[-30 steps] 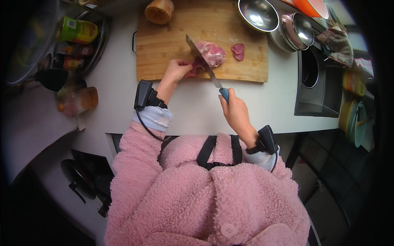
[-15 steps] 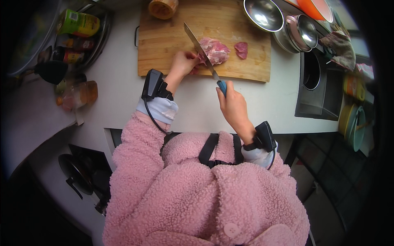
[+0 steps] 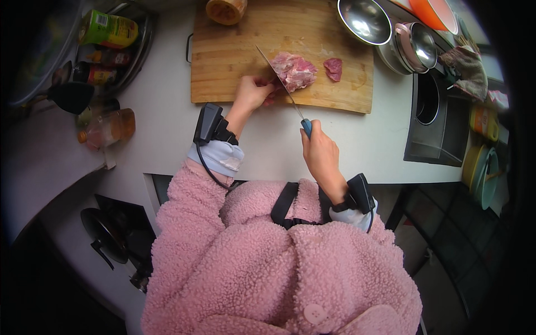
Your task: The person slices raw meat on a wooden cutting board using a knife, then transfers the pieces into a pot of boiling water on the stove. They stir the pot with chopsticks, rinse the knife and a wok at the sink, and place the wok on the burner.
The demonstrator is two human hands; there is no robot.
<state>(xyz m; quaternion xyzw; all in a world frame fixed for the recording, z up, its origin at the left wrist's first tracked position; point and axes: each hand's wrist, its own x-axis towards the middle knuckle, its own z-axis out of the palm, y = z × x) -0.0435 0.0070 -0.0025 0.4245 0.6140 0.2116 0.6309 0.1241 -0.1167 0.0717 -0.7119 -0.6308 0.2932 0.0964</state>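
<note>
A raw chunk of pink meat (image 3: 296, 71) rests on a wooden cutting board (image 3: 234, 50). To its right lies a small separate piece of meat (image 3: 333, 69). My right hand (image 3: 321, 151) is wrapped round the blue handle of a kitchen knife (image 3: 289, 94). The blade stands edge-on at the left side of the chunk, slanting up and left from the handle. Left of the blade, my left hand (image 3: 254, 92) is closed, its fingertips pinching at the meat's left edge. The blade and fingers partly hide what is pinched.
A cut squash-like piece (image 3: 226, 10) sits at the board's far left. Metal bowls (image 3: 364, 21) overlap its far right corner. A sink (image 3: 438, 123) lies to the right, and bottles (image 3: 114, 127) stand on the left. The counter's near edge is close to me.
The knife blade has turned more edge-on, and its tip has come lower and nearer to me. My left hand still pinches at the meat's left side. The whole view has shifted slightly.
</note>
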